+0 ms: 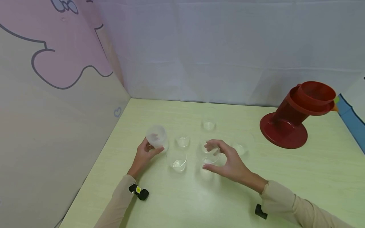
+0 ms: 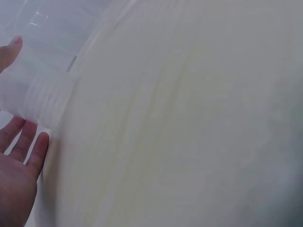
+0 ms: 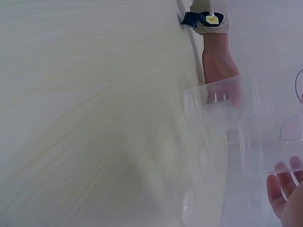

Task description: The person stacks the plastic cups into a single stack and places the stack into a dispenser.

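Observation:
Toward the left of the table in the head view, my left hand [image 1: 144,156] grips a stack of clear plastic cups [image 1: 156,133] between thumb and fingers. Close-set rims of the stacked cups [image 2: 45,101] show in the left wrist view. My right hand [image 1: 228,161] curves its thumb and fingers around a single clear plastic cup [image 1: 207,162] at the front. In the right wrist view its fingertips [image 3: 282,167] lie at that cup's wall. Between the hands stand a front clear cup [image 1: 178,164] and another clear cup [image 1: 182,141] behind it.
One more clear cup [image 1: 209,125] stands farther back, and another [image 1: 240,148] is just right of my right hand. At the back right stands a red plastic vessel [image 1: 296,104] on a round red base [image 1: 282,134]. A white curtain [image 1: 216,53] borders the table [image 1: 285,177].

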Motion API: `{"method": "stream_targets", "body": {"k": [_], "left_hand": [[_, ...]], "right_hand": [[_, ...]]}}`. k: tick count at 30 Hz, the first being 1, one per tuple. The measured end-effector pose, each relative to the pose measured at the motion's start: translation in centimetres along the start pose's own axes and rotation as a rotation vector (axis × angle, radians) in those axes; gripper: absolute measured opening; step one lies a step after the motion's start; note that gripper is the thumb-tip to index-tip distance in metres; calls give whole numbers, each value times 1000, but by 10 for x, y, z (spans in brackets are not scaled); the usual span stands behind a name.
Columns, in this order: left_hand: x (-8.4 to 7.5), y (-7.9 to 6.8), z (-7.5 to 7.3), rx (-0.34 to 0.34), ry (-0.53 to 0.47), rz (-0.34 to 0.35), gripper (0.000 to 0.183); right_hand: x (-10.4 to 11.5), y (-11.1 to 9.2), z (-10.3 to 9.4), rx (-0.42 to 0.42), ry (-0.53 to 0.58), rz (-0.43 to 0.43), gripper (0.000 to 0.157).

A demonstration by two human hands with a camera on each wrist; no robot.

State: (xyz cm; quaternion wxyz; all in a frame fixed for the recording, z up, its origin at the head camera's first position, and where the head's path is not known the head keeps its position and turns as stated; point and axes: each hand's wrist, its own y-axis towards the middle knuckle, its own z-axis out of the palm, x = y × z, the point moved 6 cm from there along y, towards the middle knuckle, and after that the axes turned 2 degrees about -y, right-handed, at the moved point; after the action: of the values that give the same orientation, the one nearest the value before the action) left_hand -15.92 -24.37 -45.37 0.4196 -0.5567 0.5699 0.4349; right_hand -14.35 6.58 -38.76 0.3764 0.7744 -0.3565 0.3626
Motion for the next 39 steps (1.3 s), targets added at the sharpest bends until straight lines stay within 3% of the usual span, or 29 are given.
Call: {"method": "stream_targets", "body": {"k": [12, 21, 39], "left_hand": [[0, -1, -1, 0, -17, 4, 66], [1, -1, -1, 2, -16, 6, 65], [2, -1, 0, 6, -28, 3, 65]], "right_hand": [[9, 5, 2, -19, -5, -18, 69], [45, 12, -3, -32, 15, -19, 63], [53, 31, 2, -31, 60, -57, 64]]}}
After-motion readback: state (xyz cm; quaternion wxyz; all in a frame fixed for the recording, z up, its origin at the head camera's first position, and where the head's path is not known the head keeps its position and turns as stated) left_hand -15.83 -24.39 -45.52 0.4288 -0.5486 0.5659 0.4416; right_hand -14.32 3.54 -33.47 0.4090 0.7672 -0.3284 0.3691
